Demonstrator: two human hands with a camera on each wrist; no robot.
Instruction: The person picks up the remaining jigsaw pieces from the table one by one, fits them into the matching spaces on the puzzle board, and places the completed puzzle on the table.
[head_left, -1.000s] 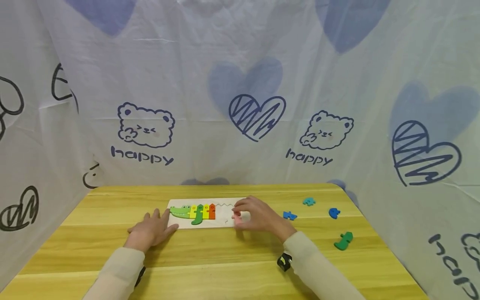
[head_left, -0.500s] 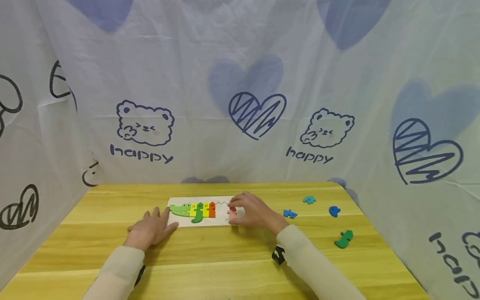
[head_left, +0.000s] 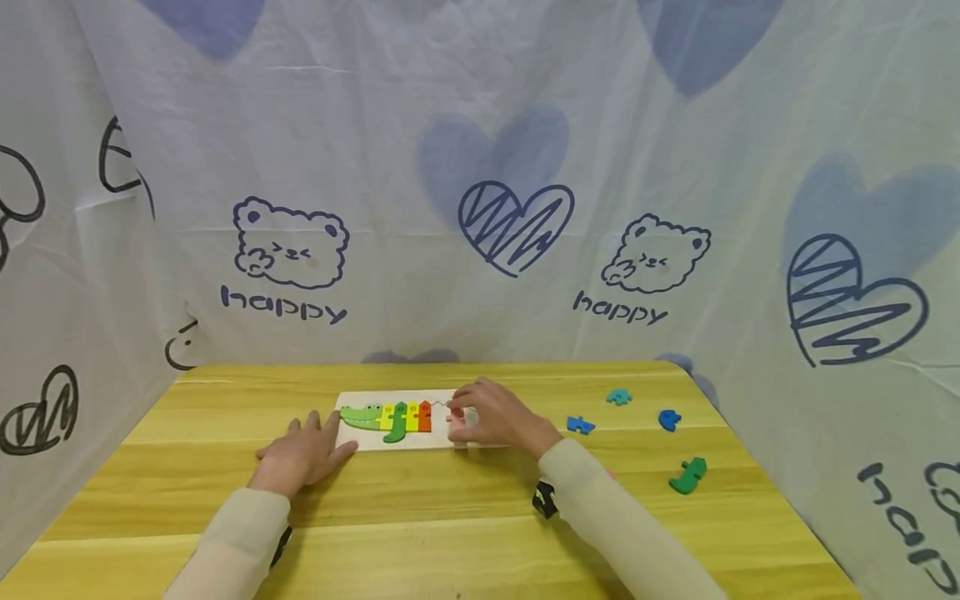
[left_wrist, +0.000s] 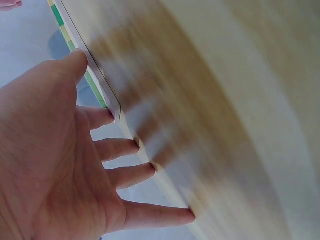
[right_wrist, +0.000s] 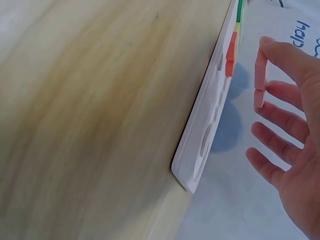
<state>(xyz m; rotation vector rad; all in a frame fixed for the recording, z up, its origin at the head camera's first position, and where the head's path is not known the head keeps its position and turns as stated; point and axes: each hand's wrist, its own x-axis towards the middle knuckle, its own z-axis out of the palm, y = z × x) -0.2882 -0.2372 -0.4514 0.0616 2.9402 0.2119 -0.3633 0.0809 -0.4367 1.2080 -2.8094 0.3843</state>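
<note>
On the table lies a white puzzle board [head_left: 366, 445], with a crocodile head [head_left: 363, 417] and yellow, green and orange pieces set in its left half. My left hand [head_left: 295, 458] rests at the board's left end with fingers spread. In the left wrist view its thumb [left_wrist: 76, 64] touches the board's edge and the other fingertips rest on the table. Between thumb and fingers, my right hand [head_left: 501, 415] pinches a pink puzzle piece [right_wrist: 260, 75]. The right wrist view shows that piece raised clear of the board [right_wrist: 187, 167], near the orange piece [right_wrist: 231, 54].
To the right lie a teal piece [head_left: 619, 397], a blue piece [head_left: 580, 425], another blue piece [head_left: 670, 420] and a green leg-shaped piece [head_left: 688, 476]. A bit of pink shows beside the right sleeve [head_left: 600, 500]. A printed curtain [head_left: 420, 317] hangs behind the table.
My right hand has moved left over the board with the pink puzzle piece, closer to the orange piece. The left hand has stayed in place at the board's left end.
</note>
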